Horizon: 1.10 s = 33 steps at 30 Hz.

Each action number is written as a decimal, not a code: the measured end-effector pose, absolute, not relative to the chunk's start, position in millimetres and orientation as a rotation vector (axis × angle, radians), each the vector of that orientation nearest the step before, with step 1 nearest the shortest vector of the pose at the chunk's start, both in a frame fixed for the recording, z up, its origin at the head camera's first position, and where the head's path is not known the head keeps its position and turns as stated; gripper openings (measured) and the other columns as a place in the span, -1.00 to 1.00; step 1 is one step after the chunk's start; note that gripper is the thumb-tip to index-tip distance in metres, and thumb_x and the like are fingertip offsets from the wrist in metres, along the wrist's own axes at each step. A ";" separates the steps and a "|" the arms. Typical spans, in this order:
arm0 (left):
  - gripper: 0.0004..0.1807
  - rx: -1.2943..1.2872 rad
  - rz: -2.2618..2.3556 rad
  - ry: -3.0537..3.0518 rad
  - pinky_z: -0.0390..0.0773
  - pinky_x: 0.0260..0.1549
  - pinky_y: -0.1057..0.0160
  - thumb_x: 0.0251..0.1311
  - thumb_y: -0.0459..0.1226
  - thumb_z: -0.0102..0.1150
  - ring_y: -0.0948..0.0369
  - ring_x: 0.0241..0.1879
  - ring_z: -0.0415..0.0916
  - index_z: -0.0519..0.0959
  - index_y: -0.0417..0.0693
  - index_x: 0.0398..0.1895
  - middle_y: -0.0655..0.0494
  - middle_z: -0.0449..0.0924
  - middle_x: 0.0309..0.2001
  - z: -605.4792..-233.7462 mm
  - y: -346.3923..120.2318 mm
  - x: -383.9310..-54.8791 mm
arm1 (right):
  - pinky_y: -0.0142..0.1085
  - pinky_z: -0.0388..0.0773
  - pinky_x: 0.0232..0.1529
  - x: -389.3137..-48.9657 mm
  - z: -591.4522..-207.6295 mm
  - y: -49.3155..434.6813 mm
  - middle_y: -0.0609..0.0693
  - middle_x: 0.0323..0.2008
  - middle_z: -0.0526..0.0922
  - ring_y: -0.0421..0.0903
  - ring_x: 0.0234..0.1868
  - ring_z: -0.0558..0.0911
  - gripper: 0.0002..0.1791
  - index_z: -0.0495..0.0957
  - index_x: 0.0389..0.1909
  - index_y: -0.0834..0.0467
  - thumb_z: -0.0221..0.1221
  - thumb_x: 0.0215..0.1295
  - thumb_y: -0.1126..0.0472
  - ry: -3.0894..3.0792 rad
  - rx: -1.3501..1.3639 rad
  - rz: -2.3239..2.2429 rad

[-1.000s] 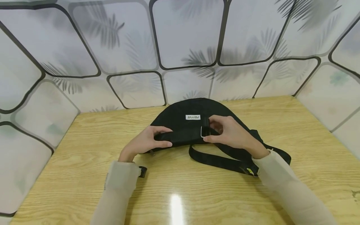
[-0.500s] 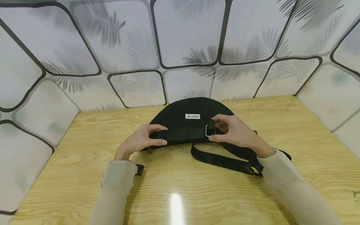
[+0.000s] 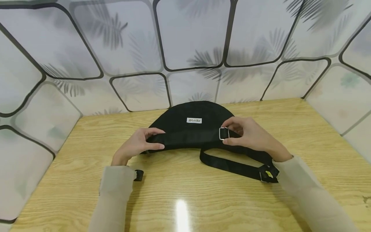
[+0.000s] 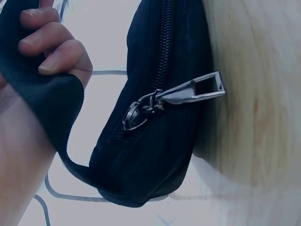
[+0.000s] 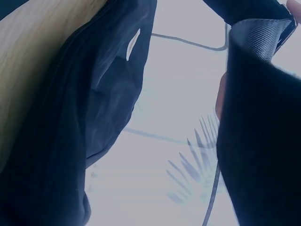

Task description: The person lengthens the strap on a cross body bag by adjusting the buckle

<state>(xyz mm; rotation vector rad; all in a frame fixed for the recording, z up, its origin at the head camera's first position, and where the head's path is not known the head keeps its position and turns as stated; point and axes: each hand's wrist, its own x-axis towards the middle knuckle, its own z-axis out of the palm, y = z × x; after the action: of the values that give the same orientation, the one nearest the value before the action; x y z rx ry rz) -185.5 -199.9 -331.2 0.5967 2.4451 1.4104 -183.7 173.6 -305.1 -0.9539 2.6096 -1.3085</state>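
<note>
A black half-moon waist bag (image 3: 185, 112) with a white label (image 3: 194, 120) lies toward the back of the table. Its wide strap (image 3: 188, 139) is stretched sideways across the bag's near side. At the strap's left end my left hand (image 3: 136, 145) grips it, fingers curled round the webbing in the left wrist view. My right hand (image 3: 252, 135) pinches the strap by a silver slider buckle (image 3: 220, 134), thumb at the near edge. In the left wrist view a metal zipper pull (image 4: 193, 89) hangs from the bag's end. Strap fabric hides most of the right fingers in the right wrist view.
A loop of strap (image 3: 229, 166) lies on the wooden table (image 3: 179, 187), ending in a black buckle with a yellow mark (image 3: 269, 174) beside the right sleeve. Another black strap end (image 3: 139, 175) shows by the left sleeve. Patterned panels (image 3: 191, 42) stand behind.
Both hands have moved apart, left hand leftward and right hand rightward, with the slider buckle going right. The bag has shifted slightly left, and the buckle by the right sleeve has moved right.
</note>
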 end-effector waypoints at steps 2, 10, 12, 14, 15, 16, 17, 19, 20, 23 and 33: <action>-0.43 0.628 1.379 2.440 0.30 0.04 0.02 -0.02 -0.14 0.35 0.09 0.12 0.30 0.48 -0.11 0.10 0.00 0.40 0.13 -330.9 -199.1 -185.9 | -0.32 0.50 -0.38 -184.1 -306.0 174.0 -0.06 -0.43 0.60 -0.14 -0.43 0.56 -0.61 0.49 -0.11 0.17 0.34 0.02 0.19 2.607 -0.967 -1.313; -0.44 0.780 1.154 2.353 0.36 -0.01 0.10 0.05 -0.14 0.30 0.10 0.07 0.34 0.44 -0.15 0.12 0.02 0.45 0.07 -327.9 -187.7 -183.4 | -0.34 0.44 -0.35 -185.4 -304.2 171.9 -0.05 -0.37 0.58 -0.13 -0.39 0.53 -0.59 0.48 -0.07 0.15 0.33 0.04 0.18 2.596 -0.992 -1.306; -0.43 0.832 1.116 2.305 0.35 0.02 0.09 0.05 -0.16 0.30 0.09 0.09 0.33 0.44 -0.20 0.12 0.01 0.45 0.06 -327.4 -183.0 -182.3 | -0.34 0.44 -0.34 -185.6 -303.0 171.8 -0.05 -0.35 0.57 -0.14 -0.37 0.52 -0.59 0.48 -0.06 0.13 0.33 0.04 0.18 2.605 -0.997 -1.289; -0.40 0.861 1.071 2.280 0.34 0.03 0.11 0.05 -0.16 0.30 0.13 -0.03 0.42 0.41 -0.26 0.14 0.00 0.51 -0.02 -327.3 -179.0 -181.0 | -0.34 0.42 -0.33 -186.2 -302.5 171.1 -0.06 -0.33 0.57 -0.14 -0.36 0.50 -0.59 0.48 -0.06 0.12 0.33 0.05 0.18 2.613 -1.005 -1.275; -0.40 0.866 1.053 2.272 0.34 0.03 0.13 0.05 -0.15 0.29 0.15 -0.03 0.41 0.41 -0.26 0.13 0.01 0.50 -0.02 -327.1 -177.3 -180.3 | -0.34 0.42 -0.33 -186.6 -302.6 170.6 -0.06 -0.32 0.57 -0.14 -0.35 0.50 -0.59 0.48 -0.05 0.12 0.32 0.05 0.18 2.610 -1.012 -1.275; -0.42 0.882 1.041 2.262 0.37 -0.01 0.15 0.07 -0.15 0.28 0.15 -0.10 0.42 0.42 -0.26 0.13 0.01 0.52 -0.07 -326.9 -175.7 -179.7 | -0.34 0.42 -0.33 -187.1 -302.9 170.0 -0.06 -0.32 0.58 -0.14 -0.35 0.50 -0.59 0.47 -0.04 0.13 0.32 0.06 0.18 2.601 -1.021 -1.277; -0.44 0.895 1.035 2.255 0.40 -0.07 0.18 0.09 -0.15 0.26 0.16 -0.17 0.43 0.43 -0.26 0.12 0.03 0.53 -0.13 -326.2 -174.1 -179.1 | -0.34 0.43 -0.32 -187.5 -303.3 169.2 -0.07 -0.31 0.58 -0.14 -0.34 0.50 -0.59 0.47 -0.04 0.13 0.32 0.06 0.18 2.595 -1.028 -1.279; -0.48 0.913 1.031 2.273 0.43 -0.22 0.24 0.12 -0.15 0.22 0.18 -0.30 0.42 0.44 -0.25 0.11 0.07 0.53 -0.25 -325.0 -171.7 -178.8 | -0.35 0.42 -0.31 -188.4 -304.5 167.4 -0.07 -0.30 0.58 -0.14 -0.33 0.50 -0.58 0.47 -0.03 0.13 0.31 0.07 0.18 2.582 -1.038 -1.286; -0.51 0.923 1.041 2.288 0.43 -0.28 0.26 0.14 -0.16 0.21 0.18 -0.34 0.42 0.45 -0.24 0.09 0.09 0.52 -0.31 -324.4 -170.4 -179.1 | -0.34 0.43 -0.30 -188.9 -305.1 166.3 -0.07 -0.30 0.58 -0.14 -0.33 0.50 -0.58 0.47 -0.03 0.13 0.31 0.07 0.18 2.575 -1.044 -1.291; -0.56 0.953 1.088 2.368 0.45 -0.34 0.27 0.17 -0.17 0.18 0.19 -0.28 0.44 0.46 -0.20 0.08 0.13 0.51 -0.28 -321.4 -164.8 -180.0 | -0.34 0.43 -0.28 -189.3 -305.8 163.3 -0.08 -0.30 0.58 -0.15 -0.31 0.51 -0.58 0.47 -0.03 0.13 0.31 0.07 0.17 2.563 -1.050 -1.300; -0.54 1.017 1.246 2.540 0.45 -0.21 0.21 0.09 -0.19 0.27 0.22 -0.19 0.45 0.47 -0.04 0.08 0.08 0.51 -0.17 -312.1 -123.8 -180.4 | -0.35 0.42 -0.30 -189.1 -306.1 153.7 -0.06 -0.29 0.59 -0.14 -0.31 0.52 -0.57 0.47 -0.04 0.16 0.32 0.06 0.19 2.536 -1.070 -1.358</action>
<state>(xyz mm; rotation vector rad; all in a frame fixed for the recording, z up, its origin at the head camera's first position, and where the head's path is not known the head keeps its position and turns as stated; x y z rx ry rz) -180.4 -123.8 -312.1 1.0173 2.5401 1.2464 -189.1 153.7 -306.1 -1.0702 2.5364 -1.3579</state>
